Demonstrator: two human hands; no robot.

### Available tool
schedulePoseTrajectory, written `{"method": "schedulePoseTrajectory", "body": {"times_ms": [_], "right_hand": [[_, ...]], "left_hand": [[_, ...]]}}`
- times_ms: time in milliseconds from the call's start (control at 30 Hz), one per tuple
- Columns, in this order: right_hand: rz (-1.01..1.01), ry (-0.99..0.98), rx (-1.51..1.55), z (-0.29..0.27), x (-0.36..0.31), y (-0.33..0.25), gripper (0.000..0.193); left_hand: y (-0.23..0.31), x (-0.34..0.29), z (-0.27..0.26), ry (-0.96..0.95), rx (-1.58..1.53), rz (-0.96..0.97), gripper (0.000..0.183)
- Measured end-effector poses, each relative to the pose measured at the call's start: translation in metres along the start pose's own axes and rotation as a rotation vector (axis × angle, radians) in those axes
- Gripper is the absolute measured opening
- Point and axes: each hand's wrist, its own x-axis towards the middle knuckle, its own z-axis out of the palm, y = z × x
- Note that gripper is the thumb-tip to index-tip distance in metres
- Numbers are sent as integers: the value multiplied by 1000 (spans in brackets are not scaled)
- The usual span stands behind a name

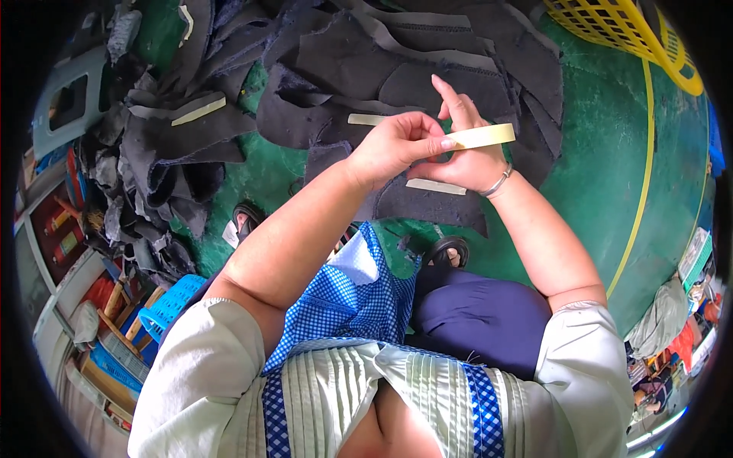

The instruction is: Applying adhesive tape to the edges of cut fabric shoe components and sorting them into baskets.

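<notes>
My left hand (395, 145) is closed, its thumb and forefinger pinching the left end of a pale yellow roll of tape (486, 136), seen edge-on. The roll crosses in front of my right hand (472, 162), whose forefinger points up and away with the fingers apart. Whether the roll sits around that hand or only before it, I cannot tell. Below both hands lie dark grey fabric pieces (439, 84) on the floor. Pale tape strips show on several of them, one strip (437, 186) just under my right hand and another strip (365, 119) beside my left wrist.
A yellow plastic basket (603, 30) stands at the far right on the green floor (592, 130). Heaped dark scraps (145, 237) lie to the left, near a blue basket (174, 301). Shelving with bottles (67, 244) is at the left edge. A grey cloth bundle (660, 320) lies at right.
</notes>
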Motion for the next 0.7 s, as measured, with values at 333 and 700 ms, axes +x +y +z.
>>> {"method": "schedulePoseTrajectory", "body": {"times_ms": [333,700], "right_hand": [[-162,-18,-516,-25,6,23,114],[483,237,601,-59,-3,102,41]], "left_hand": [[3,1,3,123,174,192,21],[32,50,-30,393,1254,412,26]]}}
